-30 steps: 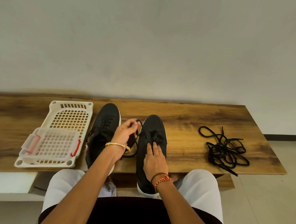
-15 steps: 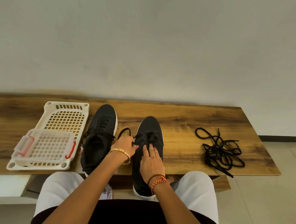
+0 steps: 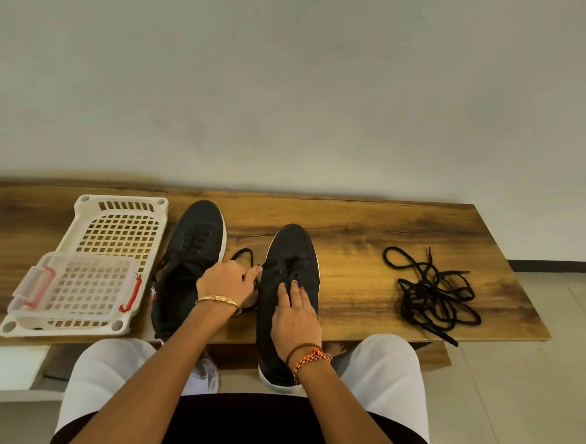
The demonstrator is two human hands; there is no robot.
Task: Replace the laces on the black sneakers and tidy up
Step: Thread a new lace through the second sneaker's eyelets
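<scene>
Head cam: left hand (image 3: 226, 283) seemingly pinches cord lace (image 3: 245, 256) beside canvas sneaker (image 3: 289, 290).

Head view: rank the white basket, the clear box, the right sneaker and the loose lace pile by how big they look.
1. White basket
2. Right sneaker, a close second
3. Clear box and loose lace pile: too alike in spread to rank.

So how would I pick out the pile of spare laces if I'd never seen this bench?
Start at the long wooden bench against the pale wall and go to its right end, past both black sneakers. There a loose tangle of black laces lies alone on the bare wood. Unlike the lace at the right sneaker, neither hand touches it and it is threaded through nothing.
</scene>
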